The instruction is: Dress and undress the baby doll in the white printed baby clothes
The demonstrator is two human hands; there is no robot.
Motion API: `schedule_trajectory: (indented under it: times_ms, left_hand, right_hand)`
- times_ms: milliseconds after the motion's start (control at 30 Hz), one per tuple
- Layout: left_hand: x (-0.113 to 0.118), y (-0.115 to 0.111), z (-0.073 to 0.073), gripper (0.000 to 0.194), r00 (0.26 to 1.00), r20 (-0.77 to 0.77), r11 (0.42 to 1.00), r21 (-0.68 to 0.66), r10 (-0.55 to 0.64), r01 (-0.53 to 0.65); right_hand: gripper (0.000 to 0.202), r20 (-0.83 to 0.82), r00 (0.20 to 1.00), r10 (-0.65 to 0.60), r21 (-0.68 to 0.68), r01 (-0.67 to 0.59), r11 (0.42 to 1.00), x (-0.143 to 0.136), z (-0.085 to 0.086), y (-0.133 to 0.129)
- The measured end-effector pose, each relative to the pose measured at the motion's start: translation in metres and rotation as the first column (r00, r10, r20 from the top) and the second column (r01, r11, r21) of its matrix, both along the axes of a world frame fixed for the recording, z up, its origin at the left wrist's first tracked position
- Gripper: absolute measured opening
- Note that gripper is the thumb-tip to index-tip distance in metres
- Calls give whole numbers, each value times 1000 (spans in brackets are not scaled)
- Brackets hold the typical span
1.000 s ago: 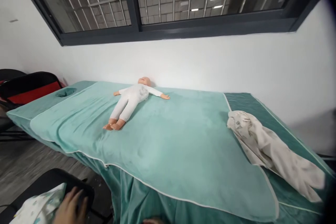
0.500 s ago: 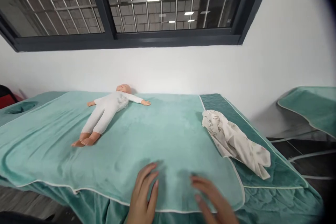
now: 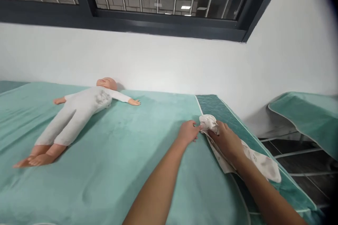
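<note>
The garment [image 3: 264, 163] lies at 4 o'clock in view, stretching 10-to-4 under the right hand [image 3: 227, 141], nearer and gripping it, while the left hand [image 3: 188, 132] meets its 10 o'clock end, fingers half-curled, pinch unclear.

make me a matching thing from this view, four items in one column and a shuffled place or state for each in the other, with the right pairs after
Column one
1. doll
2. pale cloth
3. right hand
4. window frame

Column two
A. dark grey, at the top of the view
B. crumpled, partly covered by a hand
C. on its back on the green sheet, arms spread
D. fingers on the crumpled thing

Right pairs: 1-C, 2-B, 3-D, 4-A
</note>
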State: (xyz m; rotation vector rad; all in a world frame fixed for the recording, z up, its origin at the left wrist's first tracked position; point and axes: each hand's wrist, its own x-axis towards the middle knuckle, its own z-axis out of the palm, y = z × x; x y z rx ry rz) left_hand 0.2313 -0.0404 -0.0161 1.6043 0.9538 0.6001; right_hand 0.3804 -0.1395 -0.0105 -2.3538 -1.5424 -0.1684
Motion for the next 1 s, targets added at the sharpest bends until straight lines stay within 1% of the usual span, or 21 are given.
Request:
schedule_trajectory:
  times_ms: [67,100,167,200,233,300,333,400,467,500,533,600,667,733,767,800,833,867,900,933,1000]
  left_hand:
    - [-5,0,-2,55,998,30,998,-21,-53,53]
    - [-9,-1,-1,56,993,63,995,-32,-96,98]
    - [-13,-7,3,56,971,185,986,-41,-153,163]
    - [-15,-10,6,54,950,273,986,-34,-149,164]
    - [-15,-12,10,53,922,370,991,-26,-114,133]
    - [-18,-15,17,51,828,561,999,-39,20,2]
    - [-20,-15,20,50,765,637,996,-67,94,-66]
    - [-27,-11,26,44,640,737,976,-158,218,-151]
    - [-37,-5,31,42,536,787,952,-264,305,-155]
    - [-43,-2,34,43,498,801,942,-310,332,-131]
    - [-48,0,36,45,470,810,932,-349,352,-95]
    - [-58,4,40,51,433,816,907,-420,384,-13]
    - [-65,7,43,54,402,807,867,-495,432,62]
    - [-70,11,43,53,360,792,825,-557,492,96]
    - [-72,13,43,52,332,786,813,-576,521,89]
    - [-74,16,41,50,300,782,806,-588,547,63]
    - [-76,20,39,49,264,778,803,-596,570,24]
    - [-77,23,37,47,226,775,799,-600,590,-25]
    - [-78,27,34,45,188,772,793,-604,607,-78]
    - [-79,30,31,43,155,769,784,-607,621,-129]
    - [-78,35,26,40,114,762,765,-610,638,-205]
  right_hand:
    - [44,-42,999,6,48,-4,999,1,2,0]
    - [40,-88,996,9,89,-1,996,0,6,-1]
    - [37,-217,975,44,206,1,979,-7,20,0]
    - [37,-284,955,83,280,0,960,-12,30,1]
    - [38,-342,929,141,361,-8,933,-19,40,3]
    - [40,-452,851,267,490,-13,871,-35,62,8]
    - [39,-509,798,322,530,-5,848,-44,72,11]
    - [39,-611,674,416,555,-11,832,-59,88,18]
    - [40,-664,577,476,558,-42,828,-68,97,26]
    - [40,-670,556,493,563,-53,825,-70,98,30]
    - [40,-668,553,498,569,-53,821,-69,97,34]
    - [37,-657,576,486,591,-7,807,-63,89,42]
    - [34,-662,586,468,624,85,777,-51,74,48]
    - [33,-690,559,459,651,203,731,-38,55,51]
    - [33,-724,525,446,644,287,709,-32,45,51]
    - [35,-771,474,424,615,386,687,-26,37,51]
    - [37,-819,415,397,568,485,665,-21,29,50]
    - [39,-856,346,383,516,558,650,-16,23,48]
    - [42,-877,273,396,477,594,648,-11,18,46]
    - [45,-877,201,436,464,591,660,-7,15,43]
    - [52,-833,88,546,503,532,681,1,11,39]
